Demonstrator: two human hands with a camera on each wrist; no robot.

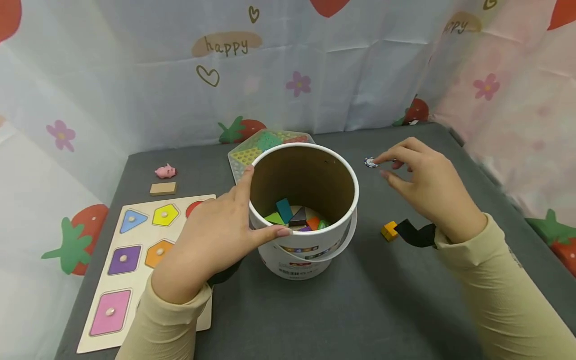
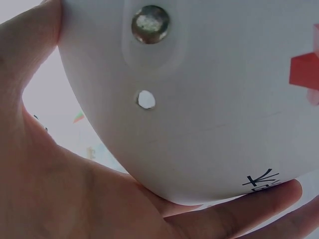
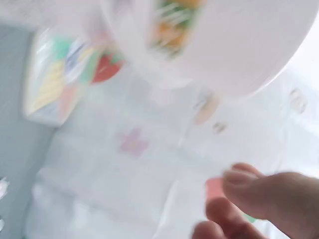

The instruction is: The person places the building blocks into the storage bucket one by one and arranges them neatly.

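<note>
My left hand (image 1: 211, 235) holds a white bucket (image 1: 292, 260) by its side, thumb at the near rim and index finger at the left rim. In the left wrist view its fingers (image 2: 239, 209) curve along the wall below a metal rivet (image 2: 150, 24). Several coloured blocks (image 1: 284, 210) lie at the bottom of the bucket. My right hand (image 1: 423, 182) hovers over the right of the table, thumb and index fingertip apart. The index fingertip overlaps a blue-and-white poker chip (image 1: 371, 162) in the head view. The right wrist view is blurred.
Left of the bucket lies a wooden shape puzzle board (image 1: 101, 300), with a wooden block (image 1: 163, 189) and a pink toy pig (image 1: 166, 172) behind it. A hexagonal tray (image 1: 245, 155) stands behind the bucket. A yellow block (image 1: 389, 231) sits to its right. Printed curtains (image 1: 270, 95) surround the table.
</note>
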